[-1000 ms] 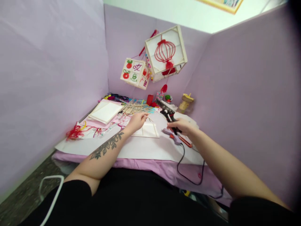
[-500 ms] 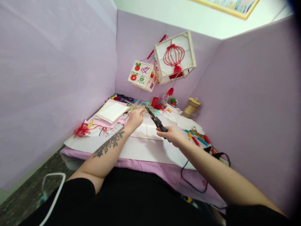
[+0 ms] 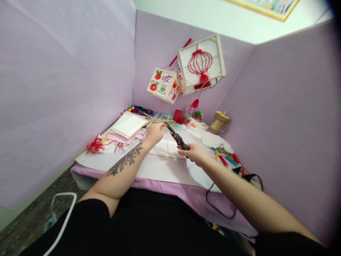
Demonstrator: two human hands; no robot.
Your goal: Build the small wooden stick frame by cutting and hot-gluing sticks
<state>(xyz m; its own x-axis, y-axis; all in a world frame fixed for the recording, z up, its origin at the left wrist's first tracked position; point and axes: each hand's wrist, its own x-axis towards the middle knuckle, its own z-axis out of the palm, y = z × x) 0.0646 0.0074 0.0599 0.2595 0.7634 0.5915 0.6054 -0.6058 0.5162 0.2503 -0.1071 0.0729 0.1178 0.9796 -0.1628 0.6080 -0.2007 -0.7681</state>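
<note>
My right hand [image 3: 195,153] is wrapped around the black handles of a pair of pliers [image 3: 176,137], whose narrow jaws point up and to the left. Close to the jaw tips, my left hand [image 3: 155,133] is closed in a pinch. What its fingers hold is too small to make out against the thin wooden sticks [image 3: 157,120] behind. Below both hands, a flat white paper panel with a pale wooden frame [image 3: 167,148] lies on the white sheet [image 3: 160,174].
White framed panels [image 3: 129,125] are stacked at left, near red yarn [image 3: 96,144]. Markers [image 3: 223,160] and a black cable [image 3: 213,201] lie at right. Two decorated lanterns [image 3: 201,65] hang over the back. Purple partitions [image 3: 287,96] enclose the table.
The whole view has shifted slightly, with the surroundings now a little further right. My hands and the pliers keep nearly the same pose.
</note>
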